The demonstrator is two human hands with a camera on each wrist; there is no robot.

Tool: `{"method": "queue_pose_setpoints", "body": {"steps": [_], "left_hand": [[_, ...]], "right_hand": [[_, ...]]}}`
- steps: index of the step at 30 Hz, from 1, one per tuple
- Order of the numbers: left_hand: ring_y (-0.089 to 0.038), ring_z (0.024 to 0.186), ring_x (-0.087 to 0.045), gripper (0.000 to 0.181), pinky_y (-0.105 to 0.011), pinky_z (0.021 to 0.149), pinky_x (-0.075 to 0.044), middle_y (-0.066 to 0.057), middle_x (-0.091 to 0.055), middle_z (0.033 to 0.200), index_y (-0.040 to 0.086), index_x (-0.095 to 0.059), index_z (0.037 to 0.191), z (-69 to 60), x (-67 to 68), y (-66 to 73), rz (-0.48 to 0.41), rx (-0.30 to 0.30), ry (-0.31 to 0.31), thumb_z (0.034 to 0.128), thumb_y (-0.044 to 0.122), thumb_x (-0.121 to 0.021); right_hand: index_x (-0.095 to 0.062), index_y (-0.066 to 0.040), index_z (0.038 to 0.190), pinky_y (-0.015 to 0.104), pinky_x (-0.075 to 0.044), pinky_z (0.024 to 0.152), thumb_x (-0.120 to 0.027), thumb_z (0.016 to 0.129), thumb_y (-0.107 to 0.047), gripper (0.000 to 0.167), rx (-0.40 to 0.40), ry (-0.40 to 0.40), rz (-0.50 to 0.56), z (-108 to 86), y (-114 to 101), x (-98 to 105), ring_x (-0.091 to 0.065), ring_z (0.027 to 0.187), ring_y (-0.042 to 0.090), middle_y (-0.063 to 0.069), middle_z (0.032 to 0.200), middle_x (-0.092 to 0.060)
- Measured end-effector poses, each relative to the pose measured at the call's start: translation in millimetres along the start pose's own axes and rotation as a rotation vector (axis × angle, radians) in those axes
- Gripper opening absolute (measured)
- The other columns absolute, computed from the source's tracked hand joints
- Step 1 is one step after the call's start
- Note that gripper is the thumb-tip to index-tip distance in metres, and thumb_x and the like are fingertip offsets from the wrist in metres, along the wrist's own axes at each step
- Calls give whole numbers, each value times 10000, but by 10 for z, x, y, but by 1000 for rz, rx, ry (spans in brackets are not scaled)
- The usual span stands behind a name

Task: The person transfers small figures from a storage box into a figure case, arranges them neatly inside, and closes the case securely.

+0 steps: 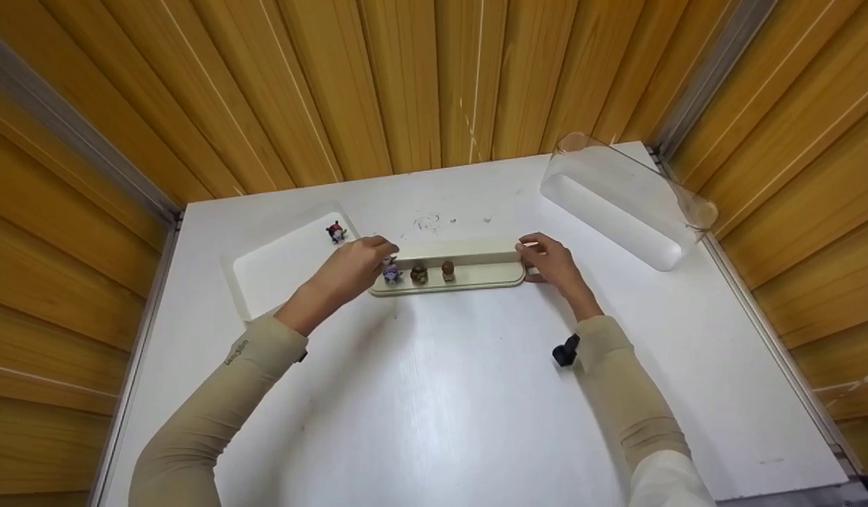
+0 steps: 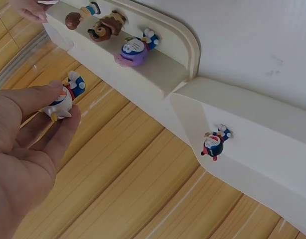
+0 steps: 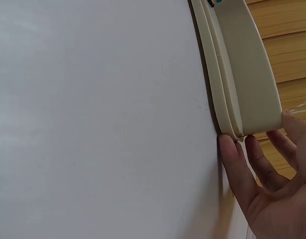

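White counter point(image 1: 419, 401) spreads nearest, giving the forearms room to move between their beige sleeves point(image 1: 201, 408) up to the front edge of a long cream stand point(image 1: 486, 273). Along the stand's low ledge, behind its raised rim, three figurines stand in a row: a purple-topped figurine point(image 1: 391, 274) by the left end, a dark brown figurine point(image 1: 419, 274) next, then a brown-haired figurine point(image 1: 448, 271) about midway. From there to the right end the ledge offers space.

The left hand point(image 1: 355, 266) has its grip, thumb against fingers, pinched on a white figurine point(image 2: 62, 103), held above the stand's left end near the purple-topped one. The right hand point(image 1: 550, 262) has its grip around the stand's right end, thumb and fingers at the corner edges.

Just beyond the stand's left end, a shallow white tray point(image 1: 279, 264) lies at an angle, a red-and-black figurine point(image 1: 336, 232) near its far right corner. At far right, well apart from the stand, a clear cover point(image 1: 624, 184) sits close to the counter's edge. Wood-patterned walls point(image 1: 398, 84) rise behind.
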State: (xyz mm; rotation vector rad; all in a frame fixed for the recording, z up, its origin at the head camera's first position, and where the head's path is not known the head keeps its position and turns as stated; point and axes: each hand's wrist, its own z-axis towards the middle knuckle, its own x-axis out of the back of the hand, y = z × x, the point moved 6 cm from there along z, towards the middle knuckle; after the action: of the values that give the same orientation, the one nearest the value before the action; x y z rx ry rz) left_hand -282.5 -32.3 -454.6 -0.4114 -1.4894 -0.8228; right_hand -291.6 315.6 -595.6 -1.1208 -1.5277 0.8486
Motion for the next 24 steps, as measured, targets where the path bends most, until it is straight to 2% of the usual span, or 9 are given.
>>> {"method": "queue_pose_setpoints", "body": {"steps": [5,9,16,21,24], "left_hand": [[-325,1095,-692,310,-384,900,-583,-173,-700,1204,-9,-685,1252,14,9,186,1,-72,20,950,-64,-635],[-306,1083,-693,304,-378,892,-586,-152,-703,1187,7,-690,1234,20,-10,289,10,-108,45,939,-60,-659],[-266,1058,-697,302,-356,818,-602,-111,-697,1178,55,-698,1228,95,-154,488,32,-167,74,942,-36,-667],[-256,1070,-689,289,-341,852,-590,-99,-686,1169,86,-709,1220,201,-249,631,-24,-215,96,959,-25,-656],[-258,1053,-683,233,-325,866,-581,-116,-678,1154,55,-717,1183,264,-302,706,-18,-242,113,985,-18,-619]], "right_hand": [[-537,-81,1421,371,-613,805,-612,1023,-376,501,15,-3,-27,-16,-19,33,-660,1105,335,196,1255,-586],[-549,-84,1408,347,-616,778,-608,1022,-382,491,41,6,-57,-9,-11,-6,-674,1073,323,194,1236,-610],[-548,-82,1414,319,-616,755,-610,1018,-396,509,75,-1,-59,0,14,-43,-676,1051,318,207,1277,-615],[-559,-100,1406,315,-617,739,-612,1017,-398,493,94,27,-62,-7,13,-6,-678,1038,319,188,1246,-625],[-559,-99,1407,322,-618,746,-612,1013,-409,505,104,25,-63,-4,13,-2,-679,1047,326,188,1244,-628]]}}
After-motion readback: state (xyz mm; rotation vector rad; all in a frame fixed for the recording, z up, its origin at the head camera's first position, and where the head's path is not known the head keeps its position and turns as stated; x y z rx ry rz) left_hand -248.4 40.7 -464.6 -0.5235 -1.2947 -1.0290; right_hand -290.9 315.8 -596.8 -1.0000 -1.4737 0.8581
